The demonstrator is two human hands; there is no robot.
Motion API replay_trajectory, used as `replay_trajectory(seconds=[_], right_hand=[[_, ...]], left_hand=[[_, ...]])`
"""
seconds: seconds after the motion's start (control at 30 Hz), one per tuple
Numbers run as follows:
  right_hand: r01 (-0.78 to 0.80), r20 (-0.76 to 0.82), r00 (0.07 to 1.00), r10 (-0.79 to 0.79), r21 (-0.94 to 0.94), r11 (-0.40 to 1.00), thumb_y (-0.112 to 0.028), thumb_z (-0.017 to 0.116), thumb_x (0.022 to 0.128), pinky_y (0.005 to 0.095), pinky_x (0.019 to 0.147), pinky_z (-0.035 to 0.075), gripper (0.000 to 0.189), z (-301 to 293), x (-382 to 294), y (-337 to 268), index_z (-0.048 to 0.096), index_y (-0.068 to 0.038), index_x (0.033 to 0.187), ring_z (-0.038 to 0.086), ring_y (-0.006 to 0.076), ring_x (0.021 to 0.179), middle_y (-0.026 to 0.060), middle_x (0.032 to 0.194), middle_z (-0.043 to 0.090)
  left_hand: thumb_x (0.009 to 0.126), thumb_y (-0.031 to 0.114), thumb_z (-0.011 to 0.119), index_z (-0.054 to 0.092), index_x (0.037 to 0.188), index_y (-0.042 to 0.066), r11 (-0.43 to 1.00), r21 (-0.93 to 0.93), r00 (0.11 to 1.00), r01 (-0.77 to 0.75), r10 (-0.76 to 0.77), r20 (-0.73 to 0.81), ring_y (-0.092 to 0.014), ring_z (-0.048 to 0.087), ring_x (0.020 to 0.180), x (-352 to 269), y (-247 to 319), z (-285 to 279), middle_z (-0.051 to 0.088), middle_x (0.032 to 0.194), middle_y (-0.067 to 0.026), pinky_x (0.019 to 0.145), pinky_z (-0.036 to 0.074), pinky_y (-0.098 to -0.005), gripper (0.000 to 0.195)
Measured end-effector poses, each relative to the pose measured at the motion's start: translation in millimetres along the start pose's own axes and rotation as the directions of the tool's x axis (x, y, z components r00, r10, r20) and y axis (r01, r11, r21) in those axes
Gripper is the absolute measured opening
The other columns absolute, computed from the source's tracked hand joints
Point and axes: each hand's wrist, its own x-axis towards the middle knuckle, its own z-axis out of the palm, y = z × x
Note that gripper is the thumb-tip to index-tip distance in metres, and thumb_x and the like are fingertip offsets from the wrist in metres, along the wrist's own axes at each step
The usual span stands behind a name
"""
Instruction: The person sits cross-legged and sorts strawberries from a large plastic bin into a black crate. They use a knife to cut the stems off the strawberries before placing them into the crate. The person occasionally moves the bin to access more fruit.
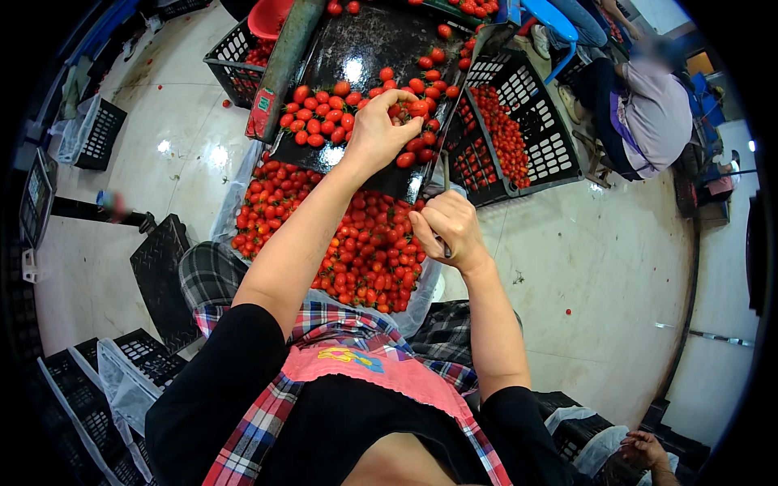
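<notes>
Small red tomatoes [325, 115] lie loose on a wet black tray [346, 36] before me. Over the tray's right part, my left hand [386, 124] has its thumb and fingers around a tomato [418, 109]; whether it grips it firmly is hard to tell. My right hand [448, 228] is closed around a thin metal rod [447, 170] beside the tray's lower right corner. Below the tray, close to my lap, many more tomatoes [371, 243] fill a container lined with clear plastic [428, 291].
At the right stands a black plastic crate [550, 146] with tomatoes. Another crate [234, 73] and a red bowl [267, 18] are at the upper left. A seated person [653, 115] is at the right; another person's hand [644, 448] shows at the lower right.
</notes>
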Motion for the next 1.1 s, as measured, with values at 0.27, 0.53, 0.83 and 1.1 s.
replay_trajectory(seconds=[0.27,0.53,0.83,1.1], right_hand=[[0.0,-0.002,1.0,0.0,0.003,1.0,-0.008,0.067,0.077,0.0348,0.051,0.035,0.033,2.1,0.3,0.3,0.043,-0.007,0.054,0.043,0.0242,0.046,0.006,0.05,0.041],[-0.016,0.019,1.0,0.016,0.011,1.0,-0.005,0.066,0.075,0.0356,0.053,0.038,0.027,0.8,0.1,-1.1,0.046,-0.007,0.056,0.048,0.0259,0.05,0.0064,0.052,0.044],[-0.049,0.062,0.997,0.046,0.045,0.998,-0.002,0.06,0.064,0.0397,0.068,0.048,0.009,2.1,-8.6,3.4,0.06,-0.007,0.071,0.059,0.0316,0.07,0.0095,0.071,0.06],[0.019,-0.005,1.0,-0.019,0.0,1.0,-0.008,0.068,0.075,0.0352,0.05,0.036,0.032,1.4,1.5,0.8,0.044,-0.008,0.054,0.045,0.0237,0.047,0.0054,0.05,0.041]], left_hand=[[0.084,0.027,0.066,0.061,0.113,0.006,0.966,0.234,0.99,-0.109,0.126,-0.062,-0.021,0.061,0.086,-12.4,-1.2,2.0,0.061,0.097,-0.0097,0.075,0.049,-0.0324,0.036],[0.082,0.015,0.065,0.062,0.105,0.009,0.659,0.415,0.616,-0.628,0.746,-0.253,-0.029,0.054,0.088,-18.4,50.1,13.9,0.054,0.092,-0.0096,0.077,0.045,-0.0374,0.024],[0.087,0.019,0.058,0.038,0.138,0.018,0.615,0.255,0.648,-0.746,0.759,0.066,-0.039,0.03,0.132,9.5,110.8,90.0,0.034,0.141,-0.0204,0.109,0.023,-0.0501,0.055],[0.087,0.015,0.056,0.054,0.119,0.007,0.64,0.63,0.849,-0.44,0.526,0.058,-0.033,0.042,0.125,25.7,-40.3,50.1,0.052,0.126,-0.0139,0.105,0.029,-0.0488,0.034]])
